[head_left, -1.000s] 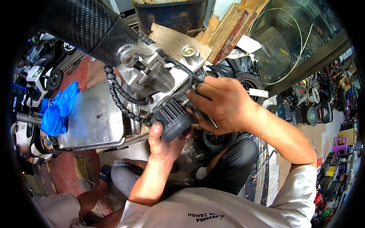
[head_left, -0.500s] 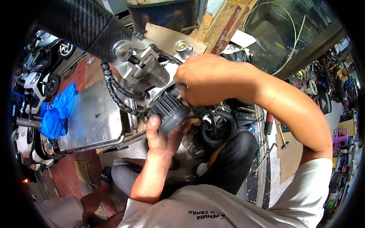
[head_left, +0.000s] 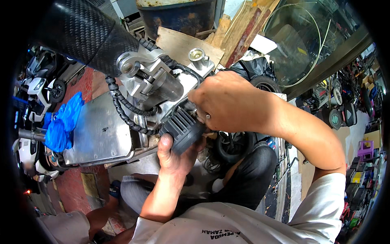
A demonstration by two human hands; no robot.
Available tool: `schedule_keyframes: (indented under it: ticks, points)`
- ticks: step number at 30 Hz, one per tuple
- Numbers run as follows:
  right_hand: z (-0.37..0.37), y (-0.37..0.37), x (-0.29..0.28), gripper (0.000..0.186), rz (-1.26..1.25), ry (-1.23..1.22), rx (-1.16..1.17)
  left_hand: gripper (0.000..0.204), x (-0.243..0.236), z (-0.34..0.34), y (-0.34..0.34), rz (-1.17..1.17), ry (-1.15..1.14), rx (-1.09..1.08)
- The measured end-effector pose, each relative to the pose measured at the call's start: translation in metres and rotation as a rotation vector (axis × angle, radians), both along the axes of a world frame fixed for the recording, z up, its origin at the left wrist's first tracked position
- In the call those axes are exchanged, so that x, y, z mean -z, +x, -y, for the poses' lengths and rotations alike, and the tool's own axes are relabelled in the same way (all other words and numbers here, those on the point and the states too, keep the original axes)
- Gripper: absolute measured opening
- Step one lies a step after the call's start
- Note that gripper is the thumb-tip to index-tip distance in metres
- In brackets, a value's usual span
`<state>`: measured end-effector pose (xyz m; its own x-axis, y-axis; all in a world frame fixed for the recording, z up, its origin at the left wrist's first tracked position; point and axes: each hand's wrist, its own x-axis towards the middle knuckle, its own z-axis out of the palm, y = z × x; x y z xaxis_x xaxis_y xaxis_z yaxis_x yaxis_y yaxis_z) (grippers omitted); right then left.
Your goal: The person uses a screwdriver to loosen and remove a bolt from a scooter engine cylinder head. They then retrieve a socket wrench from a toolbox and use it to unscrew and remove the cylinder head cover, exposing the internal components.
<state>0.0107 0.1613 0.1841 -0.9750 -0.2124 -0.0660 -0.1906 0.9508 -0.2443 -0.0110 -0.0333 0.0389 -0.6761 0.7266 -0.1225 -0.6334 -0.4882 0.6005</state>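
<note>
My left hand (head_left: 174,156) grips a round black finned housing (head_left: 182,128) from below, thumb up along its near side. Its far face is turned away from view. Just beyond it, my right hand (head_left: 229,101) has its fingers curled in a pinch against the housing's upper right side; what lies between the fingertips is hidden. Both are next to a bare metal folding joint (head_left: 152,79) at the foot of a thick carbon-weave tube (head_left: 87,36). Black wrapped cables (head_left: 122,103) loop from the joint down toward the housing. A small metal cup-shaped fitting (head_left: 198,57) stands behind my right hand.
A flat metal deck (head_left: 99,126) with a blue plastic bag (head_left: 63,122) extends left. A black wheel (head_left: 231,148) lies beyond my knees. Wood boards (head_left: 248,30) and a rusty drum (head_left: 176,18) stand behind. Another person's arm (head_left: 95,215) is at lower left.
My right hand has shifted slightly down and right, still curled at the housing. My left hand keeps its hold, and the housing is nearly where it was. The view has moved slightly.
</note>
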Motion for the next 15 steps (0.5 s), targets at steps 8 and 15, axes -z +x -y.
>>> schedule_keyframes:
  ticks: [8,15]
  points:
    - [-0.016,0.012,0.029,0.017,-0.204,-0.049,-0.040,0.104,0.003,-0.003,0.002,0.058,0.030,-0.014]
    - [-0.021,0.020,0.068,0.026,-0.477,-0.096,-0.122,0.108,0.005,-0.003,-0.001,0.103,0.184,0.026]
